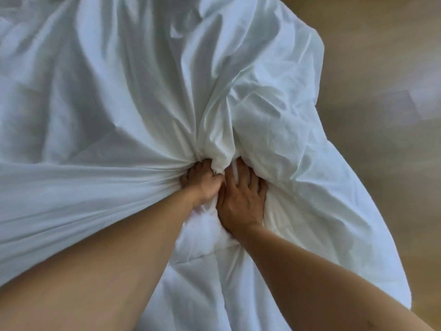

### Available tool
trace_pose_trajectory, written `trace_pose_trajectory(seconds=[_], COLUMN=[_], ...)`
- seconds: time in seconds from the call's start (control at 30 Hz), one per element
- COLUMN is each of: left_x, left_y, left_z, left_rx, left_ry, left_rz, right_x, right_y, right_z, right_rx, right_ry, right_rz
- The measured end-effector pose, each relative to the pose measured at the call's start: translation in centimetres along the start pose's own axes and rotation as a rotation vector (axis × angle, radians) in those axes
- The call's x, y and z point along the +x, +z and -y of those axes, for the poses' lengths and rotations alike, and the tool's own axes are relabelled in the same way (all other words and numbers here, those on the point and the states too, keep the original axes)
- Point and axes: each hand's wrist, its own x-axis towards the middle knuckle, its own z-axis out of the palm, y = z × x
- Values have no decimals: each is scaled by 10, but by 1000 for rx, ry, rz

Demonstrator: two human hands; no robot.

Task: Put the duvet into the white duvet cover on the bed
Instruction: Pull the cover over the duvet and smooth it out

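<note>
The white duvet cover fills most of the view, its thin cloth pulled into folds that run to a bunched point at the centre. My left hand grips that bunch of cover cloth in a fist. Right beside it, my right hand lies with its fingers dug into the cloth, fingertips hidden in the folds. Below both hands the quilted white duvet shows between my forearms, partly wrapped by the cover.
A wooden floor shows along the right side, beyond the hanging edge of the bedding. The bed itself is hidden under the white cloth.
</note>
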Motion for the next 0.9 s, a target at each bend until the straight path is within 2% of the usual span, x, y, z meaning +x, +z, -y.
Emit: trace_pose_trajectory(seconds=[0.13,0.2,0.27,0.3,0.33,0.37,0.4,0.43,0.5,0.53,0.57,0.7,0.9], left_x=[-1,3,5,4,5,7,9,11,12,11,12,13,11], left_y=[-7,-11,-11,-10,-9,-7,-6,-5,-3,-3,-4,-5,-12], left_z=[-7,-10,-10,-9,-7,-6,-6,-7,-8,-8,-7,-2,-4], left_rx=[-55,-64,-78,-73,-59,-29,-3,10,21,25,33,37,-50], left_ry=[-28,-43,-84,-103,-116,-116,-118,-122,-117,-120,-122,-125,-142], left_rz=[49,39,65,70,66,58,50,52,72,70,69,100,81], right_x=[6,17,34,48,66,92,120,145,181,189,190,183,189], right_y=[-26,-53,-94,-118,-141,-162,-175,-182,-177,-166,-153,-126,-141], right_z=[8,10,8,5,1,-3,-10,-16,-26,-33,-39,-59,-99], right_rx=[30,31,182,314,407,416,373,294,183,196,244,458,417], right_ry=[-97,-204,-296,-336,-360,-361,-354,-315,-159,-118,-124,-262,-257], right_rz=[197,309,391,299,60,-182,-307,-266,114,242,262,92,106])
